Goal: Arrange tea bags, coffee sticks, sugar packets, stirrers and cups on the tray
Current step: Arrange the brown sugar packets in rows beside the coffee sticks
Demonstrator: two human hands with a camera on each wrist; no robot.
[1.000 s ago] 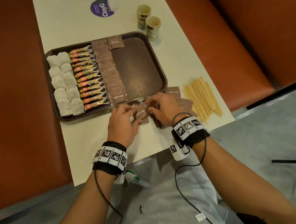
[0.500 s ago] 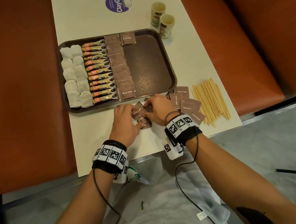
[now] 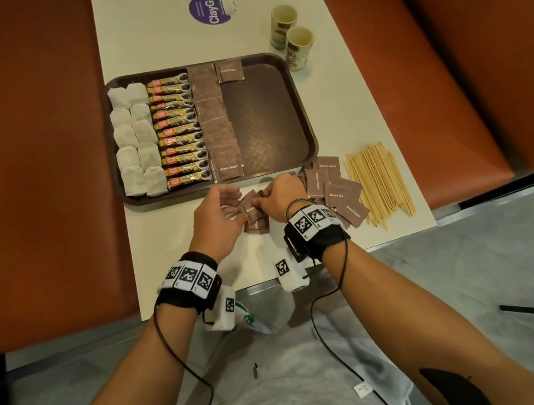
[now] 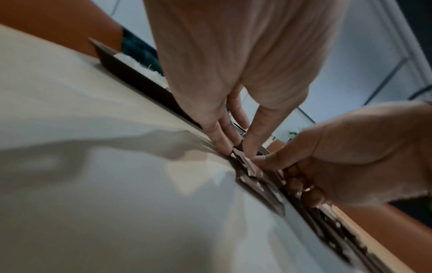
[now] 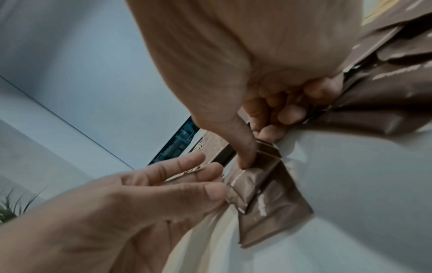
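The brown tray (image 3: 305, 116) holds white tea bags (image 3: 135, 142), a column of coffee sticks (image 3: 179, 132), a column of brown sugar packets (image 3: 217, 123) and one more packet (image 3: 229, 71) at its far edge. Both hands meet just in front of the tray over a small bunch of sugar packets (image 3: 254, 216). My left hand (image 3: 236, 203) pinches a packet (image 4: 237, 154) between thumb and fingers. My right hand (image 3: 268, 195) curls over the bunch, its thumb (image 5: 243, 155) pressing down on a packet (image 5: 243, 186). Two paper cups (image 3: 299, 46) and a pile of wooden stirrers (image 3: 380, 182) lie on the table.
More loose sugar packets (image 3: 332, 185) lie right of my right hand, beside the stirrers. A purple round sticker (image 3: 210, 8) sits beyond the tray. Orange bench seats (image 3: 28, 168) flank the narrow white table (image 3: 174, 244). The tray's right half is bare.
Both hands stay in front of the tray working the packets. My right hand has shifted a little left, uncovering the loose packets beside the stirrers. The head view has shifted.
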